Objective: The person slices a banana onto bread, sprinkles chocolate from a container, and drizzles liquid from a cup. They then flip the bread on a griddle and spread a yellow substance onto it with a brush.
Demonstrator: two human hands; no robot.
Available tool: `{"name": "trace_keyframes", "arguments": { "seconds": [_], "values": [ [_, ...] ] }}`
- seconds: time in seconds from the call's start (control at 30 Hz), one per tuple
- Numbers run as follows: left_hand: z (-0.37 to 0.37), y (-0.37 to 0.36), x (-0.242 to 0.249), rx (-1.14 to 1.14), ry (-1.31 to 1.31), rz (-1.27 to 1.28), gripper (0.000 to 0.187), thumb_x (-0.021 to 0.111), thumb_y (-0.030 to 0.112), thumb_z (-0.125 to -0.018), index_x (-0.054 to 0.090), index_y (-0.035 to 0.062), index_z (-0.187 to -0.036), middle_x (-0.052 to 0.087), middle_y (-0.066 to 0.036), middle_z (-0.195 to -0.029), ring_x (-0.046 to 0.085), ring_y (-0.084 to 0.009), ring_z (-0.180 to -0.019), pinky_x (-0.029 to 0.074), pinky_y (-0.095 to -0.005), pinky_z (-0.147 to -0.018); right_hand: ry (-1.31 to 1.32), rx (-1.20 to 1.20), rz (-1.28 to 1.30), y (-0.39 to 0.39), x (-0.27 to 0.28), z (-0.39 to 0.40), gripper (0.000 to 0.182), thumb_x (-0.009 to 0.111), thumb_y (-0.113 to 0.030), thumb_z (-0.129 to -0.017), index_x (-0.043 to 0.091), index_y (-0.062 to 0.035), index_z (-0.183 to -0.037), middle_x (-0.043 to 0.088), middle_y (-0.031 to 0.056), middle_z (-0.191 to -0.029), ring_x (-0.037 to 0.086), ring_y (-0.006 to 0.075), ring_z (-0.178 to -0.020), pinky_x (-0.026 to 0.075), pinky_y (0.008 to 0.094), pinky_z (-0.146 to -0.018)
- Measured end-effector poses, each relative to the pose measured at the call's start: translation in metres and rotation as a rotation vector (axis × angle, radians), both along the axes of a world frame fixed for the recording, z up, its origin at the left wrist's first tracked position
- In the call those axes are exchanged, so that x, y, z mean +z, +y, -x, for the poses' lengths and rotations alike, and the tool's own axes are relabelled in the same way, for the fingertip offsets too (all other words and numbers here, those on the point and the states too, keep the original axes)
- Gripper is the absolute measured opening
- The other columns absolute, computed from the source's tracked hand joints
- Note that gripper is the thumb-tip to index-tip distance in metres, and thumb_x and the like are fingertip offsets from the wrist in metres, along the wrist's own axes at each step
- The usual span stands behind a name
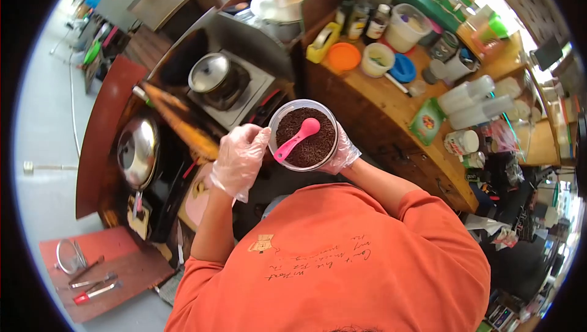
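Observation:
A clear round plastic tub [277, 125] of dark brown chocolate sprinkles [315, 147] is held up in front of my orange shirt. On top of the sprinkles lies a pink measuring spoon [299, 139], bowl toward the upper right. My right hand [342, 151], in a clear plastic glove, is wrapped round the tub's right side and underside. Gloved the same way, my left hand [237, 156] is at the tub's left rim with its fingers bent and the tips pinching the edge. Part of the right hand is hidden behind the tub.
Ahead to the left, a lidded pot [211, 75] sits on a stove. Left of me is a pan with a shiny lid [138, 151]. The wooden counter [373, 99] on the right bears bottles, an orange lid [343, 56], a white bucket [408, 28] and a green packet [427, 121].

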State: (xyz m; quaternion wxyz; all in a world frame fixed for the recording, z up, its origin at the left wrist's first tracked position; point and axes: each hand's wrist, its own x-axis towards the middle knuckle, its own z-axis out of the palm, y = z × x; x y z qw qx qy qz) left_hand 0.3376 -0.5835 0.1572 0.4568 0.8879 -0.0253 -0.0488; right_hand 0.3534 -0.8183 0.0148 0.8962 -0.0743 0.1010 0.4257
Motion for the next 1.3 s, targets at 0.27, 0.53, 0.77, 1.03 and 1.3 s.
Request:
{"name": "trace_keyframes", "arguments": {
  "seconds": [0.27, 0.53, 0.77, 1.03, 1.3],
  "values": [
    [-0.133, -0.111, -0.028, -0.257, 0.588, 0.426, 0.027, 0.060, 0.019, -0.096, 0.064, -0.0032, -0.081, 0.067, -0.015, -0.072, 0.069, -0.0237, -0.064, 0.059, -0.0354, -0.059, 0.164, -0.148, -0.038, -0.116, -0.014, -0.067, 0.064, 0.044, -0.063, -0.091, 0.056, -0.0196, -0.136, 0.061, 0.0157, -0.135, 0.059, 0.0405, -0.116, 0.051, 0.0634, -0.077],
    [-0.287, -0.144, -0.110, -0.642, -0.196, 0.189, 0.024, 0.079, 0.030, -0.068, 0.064, 0.0113, -0.070, 0.060, -0.010, -0.063, 0.063, -0.0282, -0.063, 0.049, -0.0416, -0.061, 0.120, -0.354, -0.101, -0.146, -0.044, -0.175, 0.062, 0.034, -0.053, -0.099, 0.044, -0.0157, -0.147, 0.039, 0.0164, -0.155, 0.043, 0.0421, -0.136, 0.037, 0.0663, -0.105],
    [-0.346, -0.188, -0.156, -0.673, -0.637, -0.463, 0.028, 0.080, 0.025, -0.065, 0.055, 0.0119, -0.065, 0.060, -0.011, -0.064, 0.063, -0.0314, -0.066, 0.047, -0.0438, -0.060, 0.365, -0.745, 0.738, -0.182, -0.116, -0.196, 0.070, 0.054, -0.051, -0.096, 0.035, -0.0119, -0.150, 0.033, 0.0130, -0.156, 0.036, 0.0423, -0.138, 0.033, 0.0659, -0.106],
    [-0.349, -0.205, -0.214, -0.456, -0.337, -0.247, 0.032, 0.081, 0.021, -0.076, 0.054, 0.0066, -0.067, 0.063, -0.013, -0.064, 0.065, -0.0293, -0.060, 0.048, -0.0420, -0.055, 0.281, -0.847, 0.950, -0.205, -0.137, -0.214, 0.029, 0.065, -0.020, -0.093, 0.059, -0.0026, -0.116, 0.057, 0.0135, -0.115, 0.060, 0.0351, -0.104, 0.054, 0.0523, -0.082],
    [-0.355, -0.223, -0.217, -0.027, 0.268, 0.460, 0.044, 0.066, 0.035, -0.093, 0.064, -0.0018, -0.069, 0.066, -0.019, -0.069, 0.068, -0.0250, -0.066, 0.051, -0.0384, -0.065, 0.250, -1.054, 0.689, -0.216, -0.103, -0.216, 0.021, 0.062, -0.013, -0.093, 0.058, -0.0024, -0.111, 0.060, 0.0129, -0.108, 0.064, 0.0310, -0.095, 0.057, 0.0488, -0.078]
  ]
}}
